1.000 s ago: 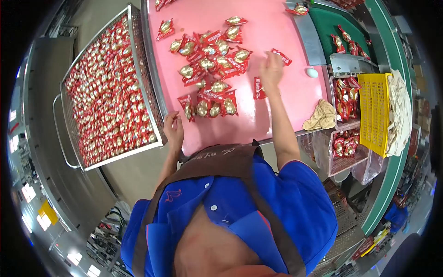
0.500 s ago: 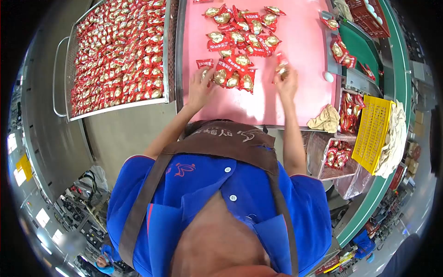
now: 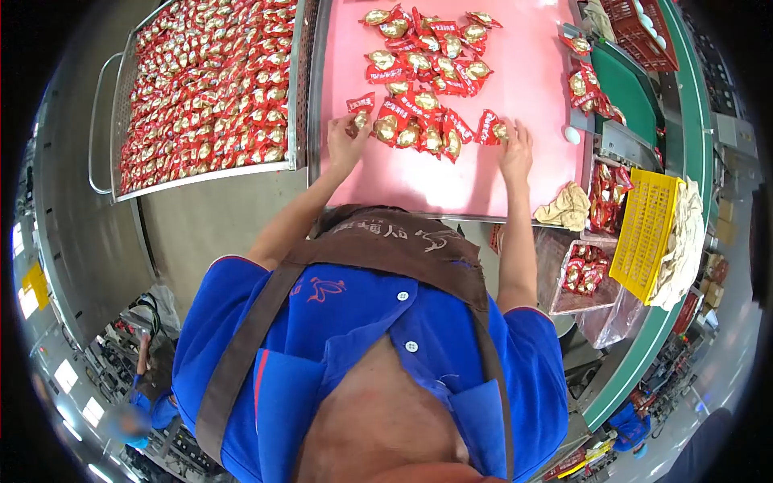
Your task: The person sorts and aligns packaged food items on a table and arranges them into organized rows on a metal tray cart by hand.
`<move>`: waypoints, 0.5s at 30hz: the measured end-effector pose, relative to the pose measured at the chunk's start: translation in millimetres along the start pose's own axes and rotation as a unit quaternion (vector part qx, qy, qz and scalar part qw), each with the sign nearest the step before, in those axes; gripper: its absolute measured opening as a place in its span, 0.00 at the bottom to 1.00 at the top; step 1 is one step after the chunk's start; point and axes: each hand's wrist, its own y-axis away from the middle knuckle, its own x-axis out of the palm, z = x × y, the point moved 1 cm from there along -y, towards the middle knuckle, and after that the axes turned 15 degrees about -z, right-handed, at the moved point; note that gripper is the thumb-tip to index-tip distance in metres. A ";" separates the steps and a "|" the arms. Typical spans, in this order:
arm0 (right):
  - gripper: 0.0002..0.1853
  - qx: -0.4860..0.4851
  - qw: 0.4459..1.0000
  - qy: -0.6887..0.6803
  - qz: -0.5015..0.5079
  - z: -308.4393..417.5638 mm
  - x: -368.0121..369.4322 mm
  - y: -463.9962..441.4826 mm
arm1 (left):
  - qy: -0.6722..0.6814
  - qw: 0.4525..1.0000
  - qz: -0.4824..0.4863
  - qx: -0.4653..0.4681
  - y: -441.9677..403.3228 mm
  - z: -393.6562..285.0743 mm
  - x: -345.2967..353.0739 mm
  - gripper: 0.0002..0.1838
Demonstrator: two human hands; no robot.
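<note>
Packets of rounded gold with red printed ends (image 3: 419,62) lie in a loose cluster on the smooth pink tabletop (image 3: 451,189), and from where I stand the person's left hand (image 3: 347,147) is pinching one gold-and-red packet (image 3: 361,120) at the cluster's near left. Across from it, the right hand (image 3: 515,151) pinches another red-ended packet (image 3: 488,127) by its gold part — just right of the cluster — while a silver perforated metal tray (image 3: 201,183), filled with similar packets, stands beside the tabletop's left edge.
</note>
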 end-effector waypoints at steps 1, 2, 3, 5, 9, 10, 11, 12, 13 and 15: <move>0.21 -0.080 0.993 0.079 -0.023 -6.2 -1.2 -1.5 | -0.019 1.000 -0.001 -0.013 5.6 1.4 2.6 0.28; 0.21 -0.082 0.993 0.079 -0.021 -11.1 -2.3 -0.3 | -0.019 1.000 -0.001 -0.015 9.7 2.4 4.6 0.28; 0.21 -0.001 0.999 0.011 0.031 -16.3 -0.9 -1.4 | -0.014 1.000 -0.016 0.004 11.4 1.6 7.3 0.29; 0.22 0.072 0.992 -0.059 0.085 -15.2 0.3 -4.5 | -0.008 0.999 -0.038 0.020 13.1 12.0 13.8 0.31; 0.21 0.427 0.868 -0.254 -0.008 13.7 -5.3 17.4 | 0.155 0.982 0.027 -0.106 18.7 16.7 -1.6 0.38; 0.21 0.511 0.824 -0.240 -0.051 22.9 -2.8 29.6 | 0.221 0.964 0.056 -0.136 23.6 12.4 -9.7 0.41; 0.21 0.510 0.825 -0.240 -0.047 30.6 7.1 41.1 | 0.206 0.969 0.060 -0.124 26.2 21.9 -8.3 0.40; 0.21 0.474 0.824 -0.307 -0.044 39.1 17.3 51.7 | 0.208 0.968 0.059 -0.127 29.0 31.3 -6.8 0.40; 0.21 0.434 0.820 -0.371 -0.041 43.4 28.5 61.1 | 0.259 0.956 0.068 -0.121 30.3 36.2 -6.3 0.38; 0.21 0.333 0.898 -0.287 0.009 61.3 34.6 64.0 | 0.308 0.941 0.073 -0.116 30.4 42.5 -11.0 0.37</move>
